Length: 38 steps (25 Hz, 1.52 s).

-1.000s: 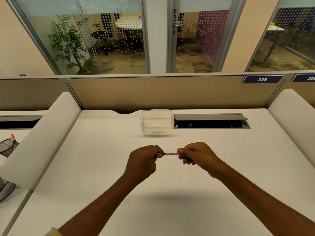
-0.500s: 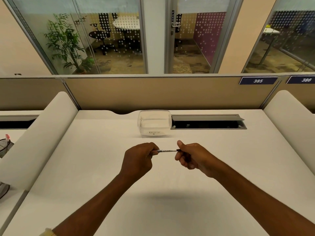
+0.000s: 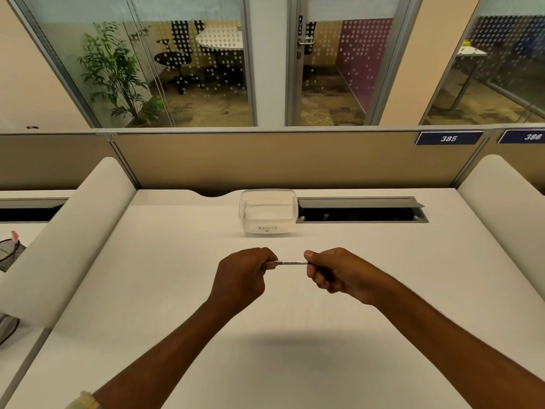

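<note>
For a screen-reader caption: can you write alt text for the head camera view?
The left hand and right hand each grip one end of a whiteboard marker, held level above a white desk. Behind it a clear plastic tub stands beside an open cable slot, below a tan partition.

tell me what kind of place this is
Most likely an open-plan office cubicle. The white desk is backed by a partition panel carrying a number plate reading 385, and a glass-walled meeting room with an office chair lies beyond. The left hand and right hand hold a whiteboard marker.
</note>
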{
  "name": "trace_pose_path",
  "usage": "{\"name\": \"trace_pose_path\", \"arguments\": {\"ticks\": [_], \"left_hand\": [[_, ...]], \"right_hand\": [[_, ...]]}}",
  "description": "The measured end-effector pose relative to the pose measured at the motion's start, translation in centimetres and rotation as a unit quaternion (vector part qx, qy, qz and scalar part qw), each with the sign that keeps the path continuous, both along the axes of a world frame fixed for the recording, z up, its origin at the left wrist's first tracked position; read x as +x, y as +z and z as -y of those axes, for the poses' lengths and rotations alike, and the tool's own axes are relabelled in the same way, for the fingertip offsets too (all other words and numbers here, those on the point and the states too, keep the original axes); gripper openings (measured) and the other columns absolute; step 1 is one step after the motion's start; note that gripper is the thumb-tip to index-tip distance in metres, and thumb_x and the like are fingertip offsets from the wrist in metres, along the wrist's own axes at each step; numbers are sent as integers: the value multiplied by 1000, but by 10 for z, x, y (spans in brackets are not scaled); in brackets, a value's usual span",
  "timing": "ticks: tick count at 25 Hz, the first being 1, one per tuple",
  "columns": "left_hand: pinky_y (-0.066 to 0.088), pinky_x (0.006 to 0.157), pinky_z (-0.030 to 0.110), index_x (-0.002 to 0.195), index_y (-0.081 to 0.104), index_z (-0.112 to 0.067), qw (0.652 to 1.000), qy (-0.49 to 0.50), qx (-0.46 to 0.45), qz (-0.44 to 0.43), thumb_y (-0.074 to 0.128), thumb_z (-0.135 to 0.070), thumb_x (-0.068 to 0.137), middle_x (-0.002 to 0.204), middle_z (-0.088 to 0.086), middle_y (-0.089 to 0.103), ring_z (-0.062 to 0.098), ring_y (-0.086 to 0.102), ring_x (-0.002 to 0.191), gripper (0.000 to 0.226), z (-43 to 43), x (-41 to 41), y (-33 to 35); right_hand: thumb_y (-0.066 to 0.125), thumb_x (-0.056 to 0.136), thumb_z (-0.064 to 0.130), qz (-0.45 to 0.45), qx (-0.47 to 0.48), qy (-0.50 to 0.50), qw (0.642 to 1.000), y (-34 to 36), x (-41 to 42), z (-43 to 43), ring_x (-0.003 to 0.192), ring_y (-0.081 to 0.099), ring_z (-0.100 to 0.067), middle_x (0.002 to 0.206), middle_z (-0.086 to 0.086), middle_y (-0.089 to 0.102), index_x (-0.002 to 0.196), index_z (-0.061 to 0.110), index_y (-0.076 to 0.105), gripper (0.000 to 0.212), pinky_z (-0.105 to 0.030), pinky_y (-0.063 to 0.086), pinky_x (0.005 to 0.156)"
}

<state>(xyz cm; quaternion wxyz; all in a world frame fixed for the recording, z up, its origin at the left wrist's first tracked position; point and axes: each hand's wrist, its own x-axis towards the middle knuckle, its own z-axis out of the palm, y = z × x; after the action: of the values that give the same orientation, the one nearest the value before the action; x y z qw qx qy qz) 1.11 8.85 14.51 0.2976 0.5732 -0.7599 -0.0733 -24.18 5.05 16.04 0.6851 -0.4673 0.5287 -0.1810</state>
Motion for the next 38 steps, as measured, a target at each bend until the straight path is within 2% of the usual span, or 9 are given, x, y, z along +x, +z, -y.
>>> {"name": "trace_pose_path", "arguments": {"ticks": [5,10,13,16,18,21,26,34,38], "left_hand": [[40,58,20,90,72,-29,1000,3,6,1,73,-6,88,77,-14,73,8,63,69,23,0,0,0],[43,56,24,89,74,-28,1000,-3,8,4,73,-7,88,76,-12,73,13,65,68,22,-1,1,-1],[43,56,24,89,73,-28,1000,-1,3,-1,72,-7,89,76,-12,72,12,64,68,21,-2,3,-1],[46,56,25,89,73,-28,1000,-1,-1,-5,71,-6,88,73,-13,70,12,63,66,22,-2,6,0],[49,57,27,89,74,-27,1000,-5,-3,-2,72,-5,88,73,-12,70,12,63,67,22,-2,6,0],[44,57,24,89,73,-28,1000,-8,-3,4,72,-5,87,75,-12,71,12,64,68,23,-3,6,-1],[33,58,11,91,74,-30,1000,-8,-1,13,74,-4,84,77,-14,72,8,63,69,27,-3,7,-6],[55,57,33,95,79,-29,1000,-11,-13,8,63,-13,84,79,-11,76,17,70,70,25,-1,5,-7],[53,57,29,93,79,-28,1000,-9,-24,4,65,-10,83,78,-11,76,17,70,69,25,-1,7,-7]], "right_hand": [[70,102,38,-26,-75,-22,997,-4,1,-1,59,56,-11,70,-5,69,86,8,82,36,-20,44,55],[82,93,15,-64,-168,-33,983,-12,0,-4,63,67,-11,76,-7,82,87,13,82,6,-24,48,58],[84,91,18,-44,-188,-22,981,-13,-1,-3,71,70,-10,84,-7,83,94,15,82,4,-26,50,60],[68,99,57,-1,-67,19,998,-8,1,0,70,67,-15,88,-11,80,101,6,82,53,-23,49,55],[54,102,66,4,3,30,1000,-8,2,0,62,61,-17,78,-10,74,92,6,83,67,-23,43,51],[61,102,56,-8,14,18,1000,-8,5,-2,56,55,-15,67,-3,65,78,15,79,51,-25,38,54],[67,104,42,-33,-47,-31,998,-8,10,-6,58,54,-12,66,-2,66,81,11,80,40,-20,45,56],[81,92,8,-61,-164,-62,983,-16,11,-11,62,63,-11,71,-5,79,83,11,78,10,-21,48,57],[83,92,22,-29,-164,-46,985,-14,9,-9,69,66,-13,82,-9,82,91,9,80,13,-26,49,58]]}}
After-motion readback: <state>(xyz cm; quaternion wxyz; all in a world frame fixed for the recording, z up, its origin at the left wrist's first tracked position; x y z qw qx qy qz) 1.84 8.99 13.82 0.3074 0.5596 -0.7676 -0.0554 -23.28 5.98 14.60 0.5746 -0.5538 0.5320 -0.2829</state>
